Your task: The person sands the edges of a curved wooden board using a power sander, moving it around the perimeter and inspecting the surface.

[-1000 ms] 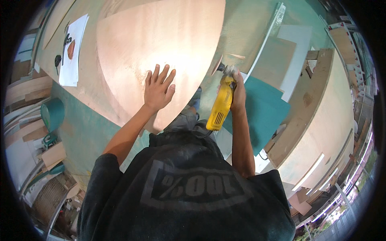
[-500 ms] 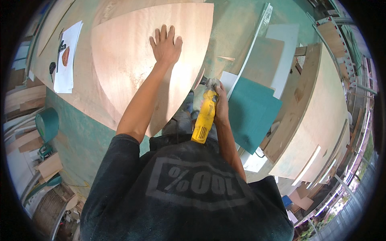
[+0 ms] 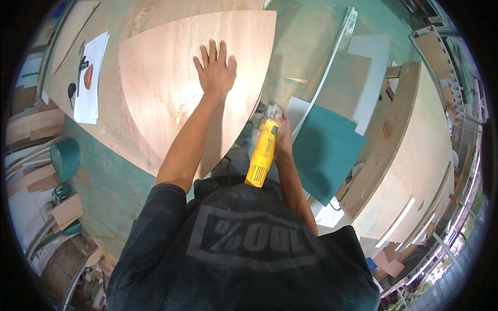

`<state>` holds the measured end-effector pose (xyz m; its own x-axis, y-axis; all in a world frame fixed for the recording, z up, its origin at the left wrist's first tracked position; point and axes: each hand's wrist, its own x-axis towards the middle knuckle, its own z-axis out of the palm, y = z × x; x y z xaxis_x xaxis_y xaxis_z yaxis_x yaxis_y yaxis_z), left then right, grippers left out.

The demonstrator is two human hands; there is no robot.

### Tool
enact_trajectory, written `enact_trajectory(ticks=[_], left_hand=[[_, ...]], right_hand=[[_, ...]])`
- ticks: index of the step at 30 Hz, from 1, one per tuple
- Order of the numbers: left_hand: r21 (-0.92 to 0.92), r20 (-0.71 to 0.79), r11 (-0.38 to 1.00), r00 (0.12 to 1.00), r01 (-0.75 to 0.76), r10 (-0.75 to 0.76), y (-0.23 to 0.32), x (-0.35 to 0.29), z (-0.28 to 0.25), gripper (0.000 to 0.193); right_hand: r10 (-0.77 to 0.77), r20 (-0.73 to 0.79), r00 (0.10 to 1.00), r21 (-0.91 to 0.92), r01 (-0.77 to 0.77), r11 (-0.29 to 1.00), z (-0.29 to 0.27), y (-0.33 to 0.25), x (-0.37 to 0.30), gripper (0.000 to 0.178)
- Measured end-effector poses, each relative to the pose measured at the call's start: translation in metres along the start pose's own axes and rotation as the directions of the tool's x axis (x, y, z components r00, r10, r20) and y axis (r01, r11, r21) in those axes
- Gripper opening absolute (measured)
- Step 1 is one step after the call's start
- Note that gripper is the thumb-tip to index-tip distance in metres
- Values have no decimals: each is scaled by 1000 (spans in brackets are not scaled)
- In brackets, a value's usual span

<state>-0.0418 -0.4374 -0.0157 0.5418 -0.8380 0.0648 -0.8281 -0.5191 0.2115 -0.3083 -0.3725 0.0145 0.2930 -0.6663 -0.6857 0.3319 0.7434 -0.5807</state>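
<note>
A pale plywood panel (image 3: 155,78) with curved edges lies in front of me. My left hand (image 3: 215,75) rests flat on it with the fingers spread. In my right hand (image 3: 283,137) is a yellow angle grinder (image 3: 263,153), gripped near its grey head. The grinder stands nearly upright in the picture, its rear end close to my shirt. Its head is beside the panel's right curved edge. The disc is mostly hidden there, and I cannot tell whether it touches the wood.
Papers (image 3: 92,78) with dark small items lie on the larger board to the left. Right of the grinder are a green board (image 3: 329,150), a long metal strip (image 3: 332,62) and a curved wooden structure (image 3: 410,155). A green bucket (image 3: 66,158) stands at far left.
The grinder's head has come nearer the panel's right edge, and its disc, plainly seen before, is now mostly hidden. My left hand keeps its place on the panel. The whole view has shifted slightly.
</note>
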Motion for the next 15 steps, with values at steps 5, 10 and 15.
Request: enact_trajectory(ticks=[5,10,15], left_hand=[[-30,33,999,999,18,-17,2,-1,-7,69],[5,28,1000,1000,11,-11,0,-2,-6,68],[7,26,1000,1000,-1,1,0,-4,-8,68]], right_hand=[[49,-34,998,-2,-49,999,9,-21,12,73],[68,19,997,26,-69,997,3,-30,30,69],[104,2,995,17,-104,994,4,-38,35,67]])
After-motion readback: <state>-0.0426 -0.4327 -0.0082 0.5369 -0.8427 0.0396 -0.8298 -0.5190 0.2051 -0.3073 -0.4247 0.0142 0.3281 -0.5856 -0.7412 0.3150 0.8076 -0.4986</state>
